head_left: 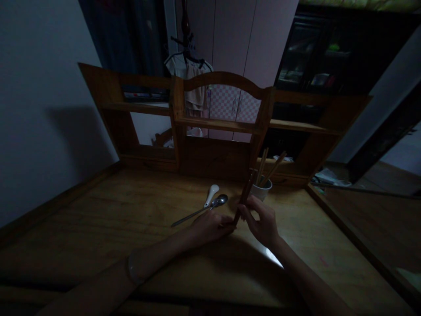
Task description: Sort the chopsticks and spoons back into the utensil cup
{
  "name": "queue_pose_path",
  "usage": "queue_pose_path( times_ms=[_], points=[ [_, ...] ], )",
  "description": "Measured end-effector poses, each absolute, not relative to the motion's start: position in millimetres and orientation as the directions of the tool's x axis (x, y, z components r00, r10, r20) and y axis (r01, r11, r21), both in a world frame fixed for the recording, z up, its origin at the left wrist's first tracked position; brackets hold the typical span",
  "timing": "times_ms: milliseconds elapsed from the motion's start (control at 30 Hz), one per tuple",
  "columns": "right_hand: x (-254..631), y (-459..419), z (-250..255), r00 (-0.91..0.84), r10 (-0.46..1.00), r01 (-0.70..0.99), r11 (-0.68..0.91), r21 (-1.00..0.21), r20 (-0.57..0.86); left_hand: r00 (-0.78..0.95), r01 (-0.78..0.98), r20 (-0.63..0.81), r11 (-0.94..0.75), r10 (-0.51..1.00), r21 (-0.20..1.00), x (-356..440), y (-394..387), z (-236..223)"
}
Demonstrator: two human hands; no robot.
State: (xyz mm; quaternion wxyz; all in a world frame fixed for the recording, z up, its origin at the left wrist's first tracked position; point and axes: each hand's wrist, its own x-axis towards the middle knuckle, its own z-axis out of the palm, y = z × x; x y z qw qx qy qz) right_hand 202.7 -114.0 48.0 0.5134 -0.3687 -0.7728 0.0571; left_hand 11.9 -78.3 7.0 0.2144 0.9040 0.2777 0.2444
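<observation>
Dim light leaves the wooden shelf [217, 154] behind the worktop [138, 197] in shadow. Pale chopsticks [275, 167] already stand in the cup [262, 192]; the dark chopsticks [246, 193] remain outside, pinched in the right hand [263, 218]. Their lower end meets the left hand [210, 227], whose grip I can't make out. One white spoon [213, 190] and a metal spoon [222, 199] lie loose.
</observation>
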Motion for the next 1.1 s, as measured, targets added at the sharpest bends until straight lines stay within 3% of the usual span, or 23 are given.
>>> queue_pose_path(
  times_ms=[1100],
  points=[
    [202.3, -115.0, 47.5, -0.203, 0.630, 0.506, 0.722, -0.471, 0.749, 0.730, 0.360, 0.350, -0.766, 0.586, 0.533, 14.0, -77.3, 9.8]
  ],
)
